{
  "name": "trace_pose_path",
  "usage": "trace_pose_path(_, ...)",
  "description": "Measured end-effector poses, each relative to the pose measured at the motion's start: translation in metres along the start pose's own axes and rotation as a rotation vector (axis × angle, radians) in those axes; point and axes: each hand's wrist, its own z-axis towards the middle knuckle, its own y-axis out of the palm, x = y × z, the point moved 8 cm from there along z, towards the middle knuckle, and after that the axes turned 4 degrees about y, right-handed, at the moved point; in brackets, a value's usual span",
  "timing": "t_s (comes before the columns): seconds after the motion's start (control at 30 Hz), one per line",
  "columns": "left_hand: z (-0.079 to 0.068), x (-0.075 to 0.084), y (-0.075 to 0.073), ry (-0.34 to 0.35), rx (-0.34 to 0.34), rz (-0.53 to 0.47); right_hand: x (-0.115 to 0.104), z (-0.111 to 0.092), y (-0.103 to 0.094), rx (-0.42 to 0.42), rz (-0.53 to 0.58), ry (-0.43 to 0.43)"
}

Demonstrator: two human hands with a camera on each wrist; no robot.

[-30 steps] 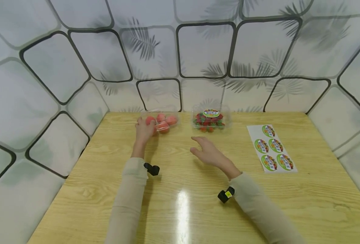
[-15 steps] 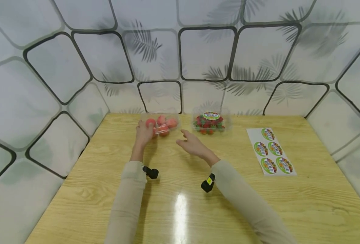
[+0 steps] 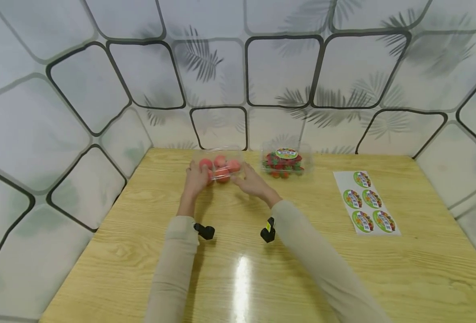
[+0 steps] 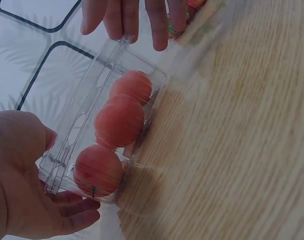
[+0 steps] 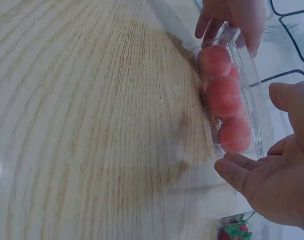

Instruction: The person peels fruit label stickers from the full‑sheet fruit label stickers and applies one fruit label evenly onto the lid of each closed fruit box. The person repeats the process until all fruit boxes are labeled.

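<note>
A clear plastic clamshell box [image 4: 77, 127] of red tomatoes [image 3: 223, 175] sits near the table's back edge. My left hand [image 3: 196, 179] grips its left end. In the left wrist view the thumb lies over the top edge and the fingers reach round the end. At the box's opposite end is my right hand [image 3: 254, 181], fingers and thumb spread apart. In the right wrist view, the right fingertips [image 5: 231, 172] are right at the box's near corner, with the thumb held away from the lid. The lid is down over the fruit.
Right of the tomatoes stands another clear box [image 3: 305, 157] with strawberries [image 3: 282, 166] and a round fruit sticker [image 3: 287, 153] on its lid. A white sheet [image 3: 344, 177] of several such stickers lies on the wooden table [image 3: 294, 273] at the right. A patterned wall [image 3: 282, 72] rises behind.
My right hand has moved left and forward, from in front of the strawberry box to the right end of the tomato box. The left hand stays on the tomato box. The head view has shifted slightly.
</note>
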Motion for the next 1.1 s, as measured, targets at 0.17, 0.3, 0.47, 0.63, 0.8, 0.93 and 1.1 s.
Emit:
trace_pose_path(0.17, -0.002, 0.0, 0.002, -0.005, 0.011, 0.066, 0.007, -0.001, -0.002, -0.028, 0.028, -0.003)
trace_pose_path(0.3, -0.006, 0.0, 0.003, -0.029, 0.012, 0.152, 0.011, -0.004, -0.005, -0.007, 0.011, -0.005)
trace_pose_path(0.47, -0.011, 0.0, 0.005, -0.043, 0.003, 0.195, 0.016, -0.005, -0.008, 0.013, 0.002, 0.008)
trace_pose_path(0.63, -0.016, 0.001, 0.003, -0.027, 0.005, 0.219, 0.018, -0.009, -0.009, 0.02, -0.006, 0.0)
trace_pose_path(0.8, -0.02, 0.002, -0.003, -0.034, 0.023, 0.212, 0.016, -0.012, -0.014, 0.094, -0.068, -0.032)
trace_pose_path(0.93, -0.022, 0.002, -0.006, -0.038, 0.037, 0.213, 0.015, -0.014, -0.019, 0.157, -0.099, -0.056)
trace_pose_path(1.1, -0.026, 0.003, -0.002, -0.032, 0.061, 0.238, 0.012, -0.022, -0.028, 0.245, -0.115, -0.09)
